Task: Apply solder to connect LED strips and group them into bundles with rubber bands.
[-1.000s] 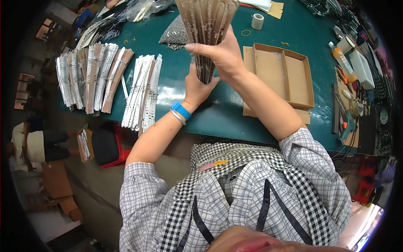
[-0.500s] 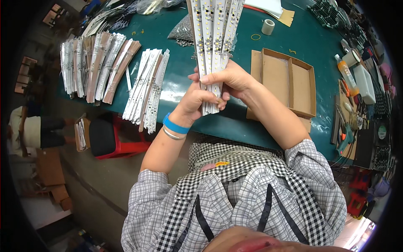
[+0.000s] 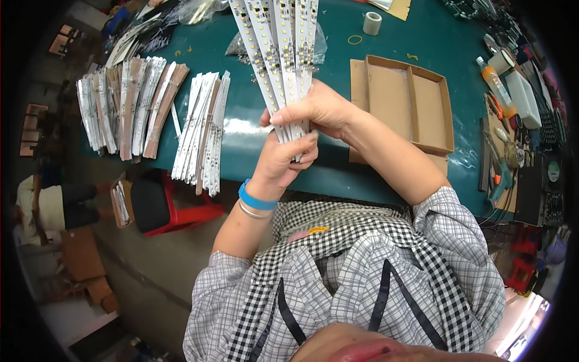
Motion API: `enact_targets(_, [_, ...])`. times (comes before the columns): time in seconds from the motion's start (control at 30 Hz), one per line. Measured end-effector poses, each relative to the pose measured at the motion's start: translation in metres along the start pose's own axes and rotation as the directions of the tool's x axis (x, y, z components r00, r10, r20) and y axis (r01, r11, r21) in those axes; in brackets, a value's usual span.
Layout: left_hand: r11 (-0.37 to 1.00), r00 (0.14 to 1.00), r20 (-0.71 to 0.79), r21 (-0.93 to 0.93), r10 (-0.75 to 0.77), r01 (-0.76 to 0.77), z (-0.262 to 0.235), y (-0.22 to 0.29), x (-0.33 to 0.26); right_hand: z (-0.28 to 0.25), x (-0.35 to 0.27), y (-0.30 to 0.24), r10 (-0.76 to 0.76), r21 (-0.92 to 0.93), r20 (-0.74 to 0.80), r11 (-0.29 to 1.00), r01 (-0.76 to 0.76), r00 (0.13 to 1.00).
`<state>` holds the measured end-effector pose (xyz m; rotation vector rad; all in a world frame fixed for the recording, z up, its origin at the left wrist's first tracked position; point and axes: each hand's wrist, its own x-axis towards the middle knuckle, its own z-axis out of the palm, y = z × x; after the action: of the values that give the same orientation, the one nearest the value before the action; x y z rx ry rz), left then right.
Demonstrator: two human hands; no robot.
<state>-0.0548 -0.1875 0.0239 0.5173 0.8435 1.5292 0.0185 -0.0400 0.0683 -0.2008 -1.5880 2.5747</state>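
Note:
Several white LED strip boards (image 3: 280, 57), dotted with small yellow chips, stand fanned out in my hands above the near edge of the green table. My left hand (image 3: 283, 158) is closed round their lower ends. Just above it, my right hand (image 3: 313, 111) grips the same boards, its thumb laid across the front. Part of the fingers on both hands is hidden behind the boards. To the left on the table lies a bundle of similar strips (image 3: 199, 133), with a larger row of bundled strips (image 3: 126, 108) beyond it.
A divided cardboard box (image 3: 412, 108) sits right of my hands on the green table (image 3: 329, 172). Behind it are a white tape roll (image 3: 372, 23) and a rubber band (image 3: 354, 40). Bottles and tools crowd the right edge. A red and black chair (image 3: 160, 202) stands at the left.
The boards have tilted, their tops leaning left and spreading wider. My right hand has shifted slightly left, and my left hand sits a little lower on the ends.

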Motion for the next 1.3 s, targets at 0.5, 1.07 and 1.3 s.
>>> enact_targets(0.5, [0.985,0.974,-0.168,-0.058,0.150,-0.162,0.000,0.015,-0.012,-0.164,0.034,-0.080,-0.574,-0.967,-0.197,-0.020,-0.254,0.795])
enact_targets(1.07, [0.966,0.911,-0.356,0.218,0.208,-0.136,0.002,0.034,-0.029,-0.255,0.061,-0.098,-0.594,-0.917,0.301,-0.395,0.056,0.746])
enact_targets(1.3, [0.934,0.912,-0.324,0.328,0.251,-0.141,0.025,0.048,-0.020,-0.073,-0.013,-0.081,-0.543,-0.900,0.412,-0.117,0.419,0.732])
